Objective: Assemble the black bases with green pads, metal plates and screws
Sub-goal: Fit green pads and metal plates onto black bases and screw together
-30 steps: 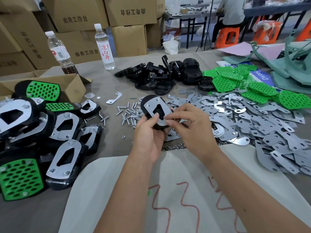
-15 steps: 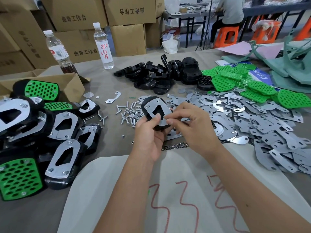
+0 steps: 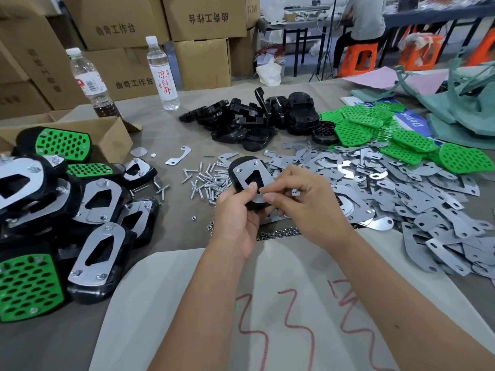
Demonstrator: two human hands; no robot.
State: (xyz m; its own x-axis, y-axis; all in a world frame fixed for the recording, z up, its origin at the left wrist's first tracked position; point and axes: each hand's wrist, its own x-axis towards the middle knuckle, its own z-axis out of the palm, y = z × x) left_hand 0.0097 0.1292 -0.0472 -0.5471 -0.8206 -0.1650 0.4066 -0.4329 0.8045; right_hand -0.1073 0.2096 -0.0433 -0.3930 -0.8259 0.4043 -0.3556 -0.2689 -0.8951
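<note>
My left hand [image 3: 237, 212] grips a black base [image 3: 237, 168] with a metal plate [image 3: 250, 174] on its upper face, thumb pressed on the plate. My right hand [image 3: 308, 202] pinches the plate's near right edge with curled fingers; whether it holds a nut or screw there is hidden. Loose screws [image 3: 206, 180] lie just left of the base, small nuts [image 3: 278, 232] under my hands. Bare black bases [image 3: 251, 121] are piled behind, green pads [image 3: 388, 135] to the right, metal plates [image 3: 401, 194] spread across the right.
Finished assemblies [image 3: 101, 253] are heaped at the left by an open cardboard box [image 3: 107, 135]. Two water bottles [image 3: 163, 73] stand at the back before stacked cartons. A white sheet [image 3: 267, 317] with red marks lies near me. A person sits at a far table.
The base and both hands stay nearly in place; my right fingers have shifted slightly along the plate's near edge.
</note>
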